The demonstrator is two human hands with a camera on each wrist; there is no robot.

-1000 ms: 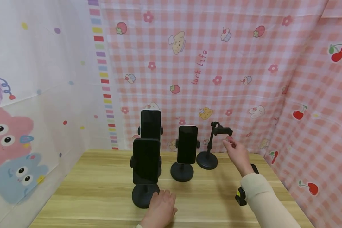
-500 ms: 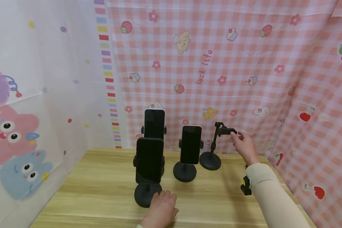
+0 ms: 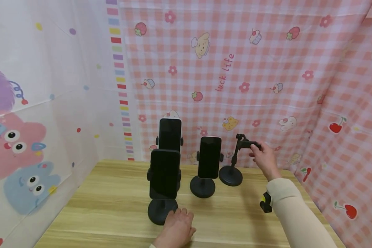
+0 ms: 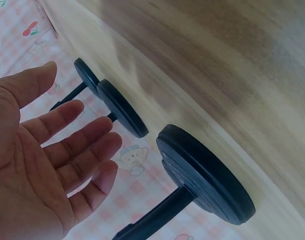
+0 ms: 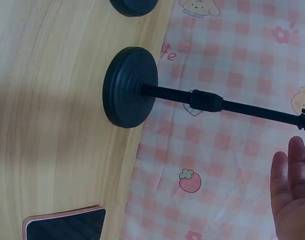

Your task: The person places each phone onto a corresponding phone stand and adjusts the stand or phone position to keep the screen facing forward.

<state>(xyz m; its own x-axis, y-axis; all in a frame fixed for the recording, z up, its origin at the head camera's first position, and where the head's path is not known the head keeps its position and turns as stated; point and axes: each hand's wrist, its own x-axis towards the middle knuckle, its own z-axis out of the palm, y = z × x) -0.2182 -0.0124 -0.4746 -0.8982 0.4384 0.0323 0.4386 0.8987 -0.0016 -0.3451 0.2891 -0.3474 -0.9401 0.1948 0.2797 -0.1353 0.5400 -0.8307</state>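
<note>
My right hand (image 3: 265,158) is at the outer end of the phone clamp (image 3: 248,144) on the back-right black stand, with thumb and fingers pinching it. That stand's round base (image 3: 230,175) sits upright on the table, and its clamp carries no phone. In the right wrist view, the stand's pole (image 5: 207,101) shows, but the grip is cut off. My left hand (image 3: 177,227) is by the base (image 3: 161,210) of the front-left stand. Its fingers are loosely bent and hold nothing in the left wrist view, palm (image 4: 35,175) visible.
A black-screened phone (image 3: 165,174) stands in the front-left holder, another phone (image 3: 170,132) behind it, and a third phone (image 3: 209,156) in the middle. One more phone (image 5: 67,225) lies flat on the wooden table (image 3: 117,193). Printed cloth (image 3: 186,69) hangs behind.
My right hand has moved from just short of the clamp onto its end. The head view has shifted, sliding the scene slightly right. The left hand stays by the front-left base.
</note>
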